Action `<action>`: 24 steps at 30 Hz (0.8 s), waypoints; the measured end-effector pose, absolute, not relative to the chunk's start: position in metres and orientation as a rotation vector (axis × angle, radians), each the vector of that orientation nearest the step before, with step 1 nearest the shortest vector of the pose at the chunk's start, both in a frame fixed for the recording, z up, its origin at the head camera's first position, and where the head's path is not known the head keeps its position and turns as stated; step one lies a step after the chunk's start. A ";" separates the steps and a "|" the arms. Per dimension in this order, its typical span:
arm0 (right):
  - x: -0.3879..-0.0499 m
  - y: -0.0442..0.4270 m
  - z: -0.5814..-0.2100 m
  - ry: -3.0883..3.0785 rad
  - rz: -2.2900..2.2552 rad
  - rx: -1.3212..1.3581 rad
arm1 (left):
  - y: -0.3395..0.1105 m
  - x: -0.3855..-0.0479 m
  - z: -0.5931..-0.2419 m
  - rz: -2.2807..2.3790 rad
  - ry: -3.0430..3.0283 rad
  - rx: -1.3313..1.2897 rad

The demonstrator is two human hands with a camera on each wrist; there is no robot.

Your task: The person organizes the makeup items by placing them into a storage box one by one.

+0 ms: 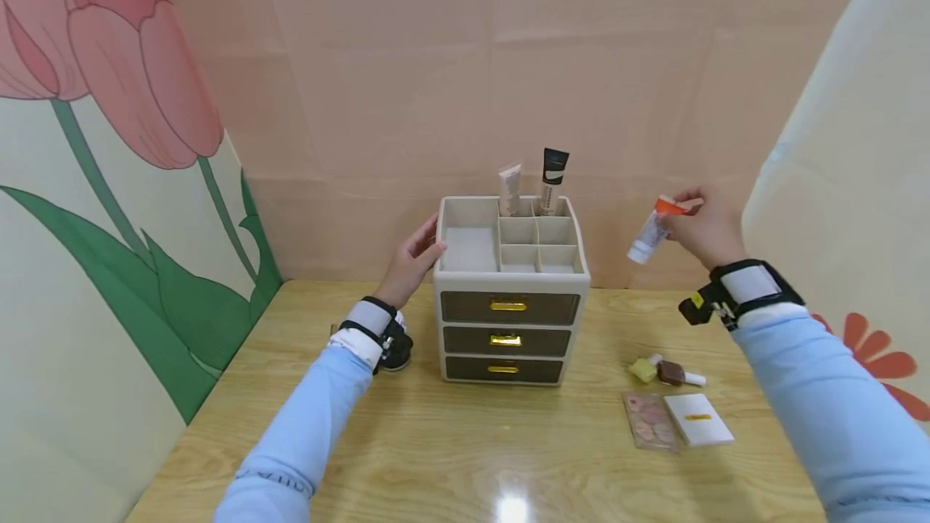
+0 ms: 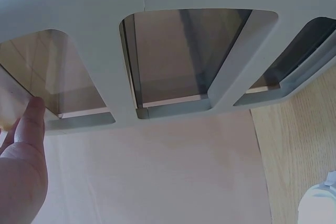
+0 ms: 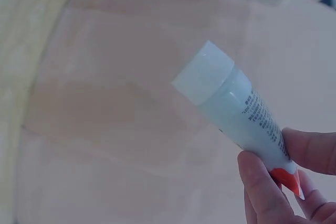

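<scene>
A cream cosmetics organizer with three dark-fronted drawers and gold handles stands on the table. My left hand rests against its upper left side, and the left wrist view shows a finger touching its side wall. To the right of the organizer, raised above the table, my right hand pinches a white cosmetic tube by its orange end. In the right wrist view the tube tilts with its white cap away from the fingers. Two more tubes stand upright in the organizer's back compartments, a pale one and a black-topped one.
On the table's right side lie a yellow-green nail polish bottle, a dark brown one, a pink palette and a white square case. A black object is partly hidden behind my left wrist.
</scene>
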State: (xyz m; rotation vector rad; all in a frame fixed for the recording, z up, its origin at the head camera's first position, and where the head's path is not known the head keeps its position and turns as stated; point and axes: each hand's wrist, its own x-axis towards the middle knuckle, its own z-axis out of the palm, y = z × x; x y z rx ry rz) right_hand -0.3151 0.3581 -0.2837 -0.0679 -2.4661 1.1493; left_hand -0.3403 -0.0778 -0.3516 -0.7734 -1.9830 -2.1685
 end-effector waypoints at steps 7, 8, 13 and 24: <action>-0.295 0.330 -0.233 -2.468 1.058 -0.011 | -0.080 -0.335 -0.344 -2.217 -1.981 -0.782; -0.292 0.324 -0.227 -2.468 1.047 0.004 | -0.080 -0.333 -0.342 -2.220 -1.981 -0.787; -0.281 0.292 -0.199 -2.457 0.972 0.092 | -0.081 -0.332 -0.338 -2.218 -1.989 -0.798; -0.281 0.218 -0.183 -2.467 0.917 0.412 | -0.077 -0.348 -0.352 -2.194 -1.991 -0.755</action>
